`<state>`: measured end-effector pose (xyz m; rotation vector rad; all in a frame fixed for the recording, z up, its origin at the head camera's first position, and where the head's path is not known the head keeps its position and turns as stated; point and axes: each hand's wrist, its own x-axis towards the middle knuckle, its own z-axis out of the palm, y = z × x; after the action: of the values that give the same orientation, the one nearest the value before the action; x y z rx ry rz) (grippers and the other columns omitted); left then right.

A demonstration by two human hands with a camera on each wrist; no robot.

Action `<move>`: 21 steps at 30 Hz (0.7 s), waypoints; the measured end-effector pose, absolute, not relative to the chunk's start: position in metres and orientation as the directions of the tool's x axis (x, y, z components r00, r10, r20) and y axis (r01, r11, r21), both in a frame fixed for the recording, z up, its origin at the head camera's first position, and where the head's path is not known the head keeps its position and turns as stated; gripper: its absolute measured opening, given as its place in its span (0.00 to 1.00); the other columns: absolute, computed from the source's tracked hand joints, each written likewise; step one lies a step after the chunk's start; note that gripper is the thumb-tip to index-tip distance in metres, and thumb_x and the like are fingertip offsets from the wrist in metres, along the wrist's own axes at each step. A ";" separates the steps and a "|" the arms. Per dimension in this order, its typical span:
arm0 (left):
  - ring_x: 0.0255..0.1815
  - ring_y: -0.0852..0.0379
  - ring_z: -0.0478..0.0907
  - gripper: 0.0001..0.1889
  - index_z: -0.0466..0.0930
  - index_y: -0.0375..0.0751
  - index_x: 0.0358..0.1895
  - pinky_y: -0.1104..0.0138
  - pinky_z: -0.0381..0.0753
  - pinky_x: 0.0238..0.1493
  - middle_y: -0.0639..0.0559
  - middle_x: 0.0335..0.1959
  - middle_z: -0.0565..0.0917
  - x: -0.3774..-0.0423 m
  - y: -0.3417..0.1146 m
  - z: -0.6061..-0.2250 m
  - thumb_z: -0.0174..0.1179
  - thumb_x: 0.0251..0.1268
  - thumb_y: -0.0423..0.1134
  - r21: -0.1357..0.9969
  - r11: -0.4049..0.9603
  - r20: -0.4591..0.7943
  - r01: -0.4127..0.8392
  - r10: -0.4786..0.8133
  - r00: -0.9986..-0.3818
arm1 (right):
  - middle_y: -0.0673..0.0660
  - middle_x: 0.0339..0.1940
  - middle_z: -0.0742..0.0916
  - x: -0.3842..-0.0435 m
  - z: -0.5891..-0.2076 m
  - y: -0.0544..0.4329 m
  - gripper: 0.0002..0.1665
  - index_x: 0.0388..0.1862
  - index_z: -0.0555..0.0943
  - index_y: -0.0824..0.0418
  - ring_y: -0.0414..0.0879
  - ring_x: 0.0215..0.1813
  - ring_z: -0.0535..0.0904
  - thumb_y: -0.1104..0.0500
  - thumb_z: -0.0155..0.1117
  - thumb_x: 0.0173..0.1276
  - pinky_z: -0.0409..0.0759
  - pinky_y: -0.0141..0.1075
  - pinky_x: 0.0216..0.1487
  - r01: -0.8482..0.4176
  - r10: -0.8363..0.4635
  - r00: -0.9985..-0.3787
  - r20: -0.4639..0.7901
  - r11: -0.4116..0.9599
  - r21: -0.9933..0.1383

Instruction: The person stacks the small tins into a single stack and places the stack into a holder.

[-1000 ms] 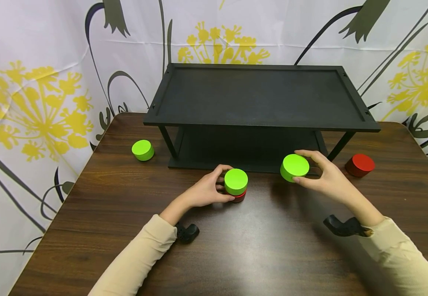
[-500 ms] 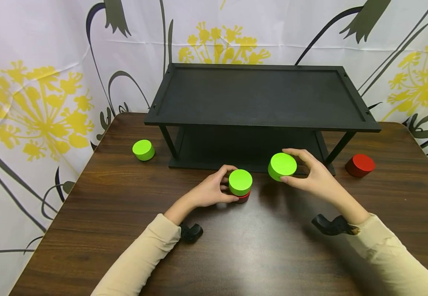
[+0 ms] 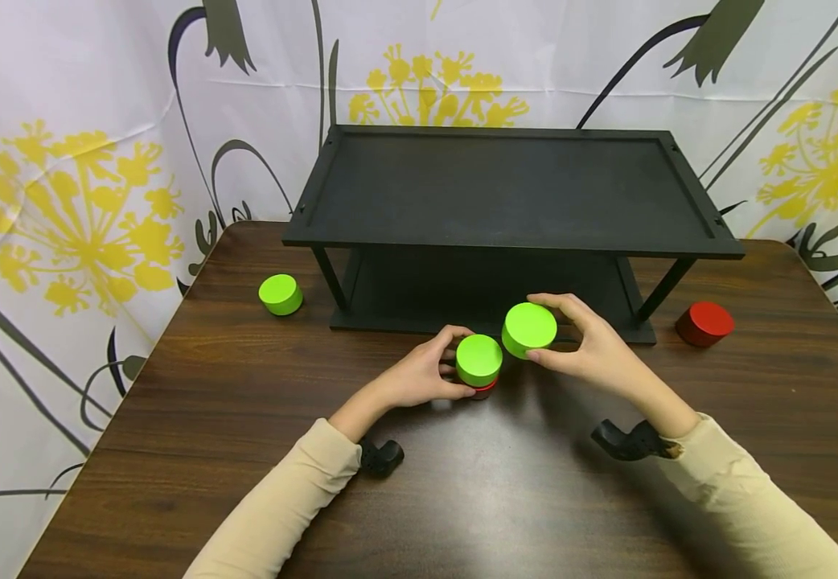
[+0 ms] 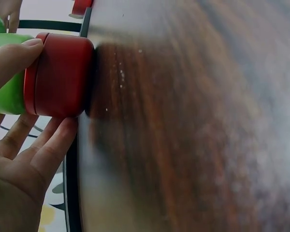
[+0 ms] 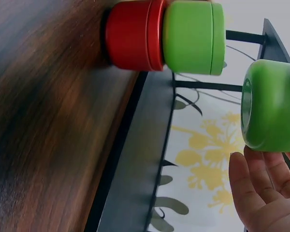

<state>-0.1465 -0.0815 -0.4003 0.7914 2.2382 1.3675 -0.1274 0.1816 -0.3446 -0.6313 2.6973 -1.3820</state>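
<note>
My left hand (image 3: 419, 371) holds a two-high stack of small lidded canisters: a green canister (image 3: 478, 358) on top of a red canister (image 4: 63, 75). Its thumb lies near the seam between them, and the other fingers curl round the far side. The red one appears to stand on the table. Up and to the right of the stack, my right hand (image 3: 585, 346) grips a second green canister (image 3: 529, 328) between thumb and fingers. In the right wrist view this held canister (image 5: 273, 106) is raised off the table, apart from the stack.
A black two-tier shelf (image 3: 506, 189) stands behind the hands, its lower board close to them. Another green canister (image 3: 281, 294) is on the wooden table (image 3: 195, 450) left of the shelf, and another red canister (image 3: 705, 324) is on the right. A flower-patterned curtain (image 3: 86, 209) hangs behind.
My right hand has carried its green canister leftward, closer to the stack. My left hand and the stack have shifted slightly to the right.
</note>
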 end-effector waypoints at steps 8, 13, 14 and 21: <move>0.62 0.43 0.75 0.38 0.56 0.39 0.66 0.61 0.80 0.60 0.39 0.65 0.69 -0.147 -0.078 -0.400 0.68 0.54 0.31 0.902 0.349 -0.043 0.256 0.661 -0.750 | 0.52 0.57 0.76 -0.127 -0.346 0.172 0.41 0.67 0.68 0.54 0.44 0.58 0.72 0.58 0.74 0.55 0.75 0.27 0.58 -0.334 -0.408 -0.905 0.124 0.500 -0.799; 0.62 0.43 0.75 0.38 0.55 0.39 0.66 0.61 0.80 0.60 0.39 0.65 0.69 -0.146 -0.077 -0.400 0.68 0.55 0.31 0.903 0.350 -0.047 0.251 0.660 -0.750 | 0.52 0.57 0.76 -0.126 -0.347 0.167 0.41 0.67 0.69 0.54 0.44 0.58 0.73 0.59 0.75 0.55 0.77 0.28 0.56 -0.343 -0.423 -0.897 0.127 0.486 -0.804; 0.62 0.43 0.75 0.38 0.55 0.39 0.66 0.61 0.80 0.60 0.39 0.64 0.69 -0.146 -0.076 -0.400 0.68 0.55 0.31 0.903 0.349 -0.048 0.249 0.659 -0.751 | 0.52 0.57 0.77 -0.126 -0.347 0.166 0.41 0.67 0.69 0.54 0.44 0.58 0.73 0.59 0.75 0.55 0.77 0.30 0.56 -0.348 -0.425 -0.896 0.130 0.488 -0.801; 0.62 0.43 0.76 0.38 0.55 0.38 0.67 0.61 0.80 0.60 0.38 0.64 0.69 -0.146 -0.075 -0.401 0.68 0.55 0.30 0.901 0.358 -0.056 0.244 0.655 -0.754 | 0.54 0.57 0.77 -0.126 -0.351 0.158 0.40 0.66 0.69 0.57 0.45 0.59 0.71 0.61 0.74 0.55 0.74 0.49 0.62 -0.362 -0.446 -0.884 0.141 0.461 -0.810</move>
<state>-0.1464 -0.0752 -0.4012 0.7841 2.2182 1.3668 -0.1259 0.1578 -0.3515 -0.7233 2.6067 -1.4108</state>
